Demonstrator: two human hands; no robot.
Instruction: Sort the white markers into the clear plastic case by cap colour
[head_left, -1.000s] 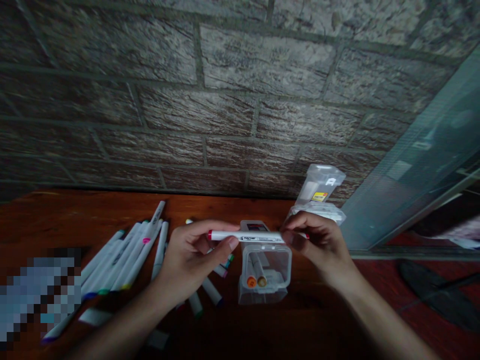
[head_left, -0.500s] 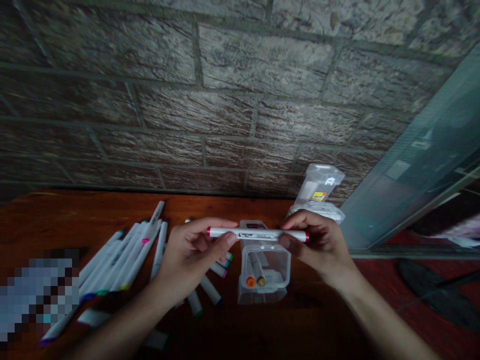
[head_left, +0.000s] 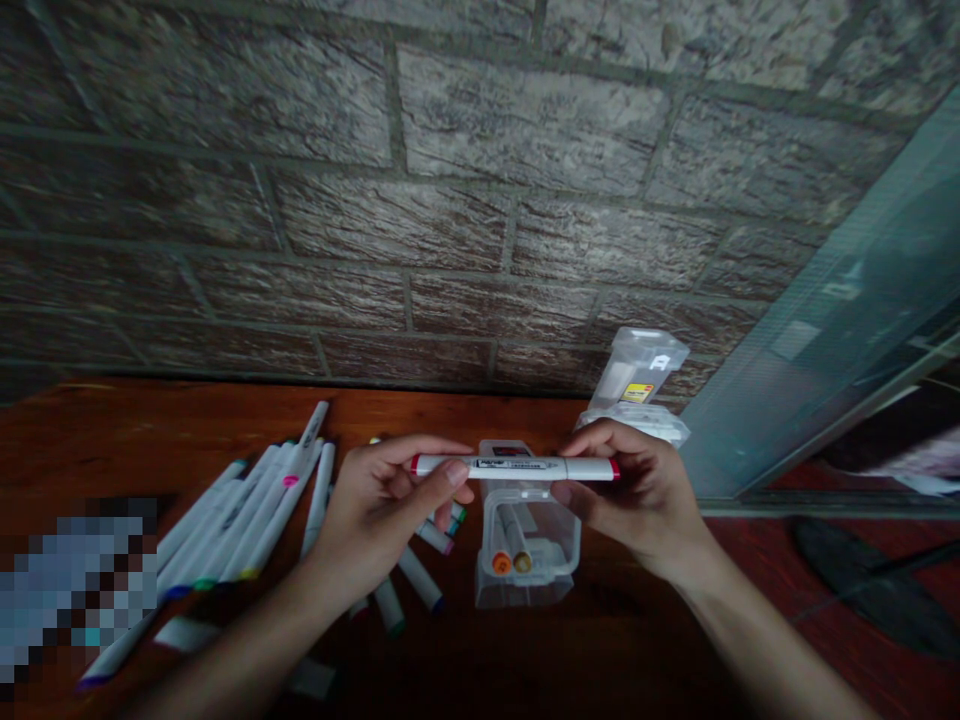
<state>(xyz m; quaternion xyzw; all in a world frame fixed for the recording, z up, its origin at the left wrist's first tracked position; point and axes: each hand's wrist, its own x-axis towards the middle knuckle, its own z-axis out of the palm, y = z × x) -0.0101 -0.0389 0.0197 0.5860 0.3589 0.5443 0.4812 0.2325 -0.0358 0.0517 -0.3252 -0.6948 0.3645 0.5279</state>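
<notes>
A white marker (head_left: 525, 467) with red ends lies level between my two hands, its printed label facing me. My left hand (head_left: 394, 500) pinches its left part, thumb on the front. Closed around the right part is my right hand (head_left: 637, 490), fingers behind and thumb below. Under the marker, a clear plastic case (head_left: 529, 590) holds an orange-ended marker (head_left: 502, 562) and a brown-ended marker (head_left: 521, 561). Several loose markers (head_left: 424, 580) lie beside and beneath my left hand, partly hidden by it.
A pile of white markers (head_left: 240, 520) with coloured ends spreads over the left of the wooden table (head_left: 150, 410). A second clear case (head_left: 637, 370) with a yellow label stands at the back right. The stone wall (head_left: 450, 220) rises behind; a glass panel (head_left: 810, 300) borders the right.
The marker has turned slightly, so its printing sits differently. My left thumb has slid a little left, and my right thumb has dropped to the marker's lower edge.
</notes>
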